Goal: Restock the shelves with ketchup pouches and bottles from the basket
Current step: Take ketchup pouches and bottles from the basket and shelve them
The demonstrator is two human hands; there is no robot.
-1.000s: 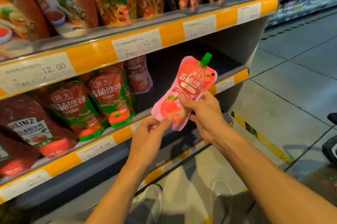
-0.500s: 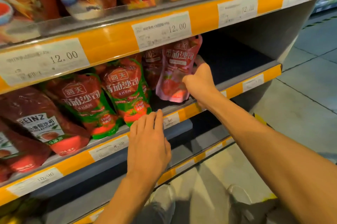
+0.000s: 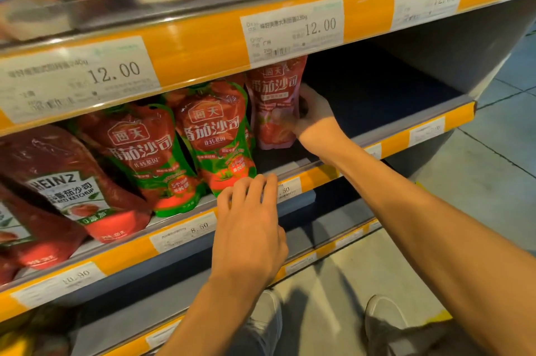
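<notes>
A pink ketchup pouch [image 3: 274,106] stands upright on the middle shelf [image 3: 406,138], right of two red-and-green ketchup pouches [image 3: 214,138]. My right hand [image 3: 314,113] reaches into the shelf and grips the pink pouch from its right side, fingers wrapped behind it. My left hand [image 3: 249,228] hovers at the shelf's front rail below the green pouches, fingers relaxed and holding nothing. The basket is out of view.
Dark red Heinz pouches [image 3: 66,190] fill the shelf's left part. Right of the pink pouch the shelf is dark and bare. An upper shelf [image 3: 203,45] with price tags overhangs closely. A lower shelf edge [image 3: 342,242] and tiled floor [image 3: 478,187] lie below right.
The pink pouch went from being held in front of the shelf by both hands to standing inside it. My left hand let go and dropped to the rail. The view moved closer.
</notes>
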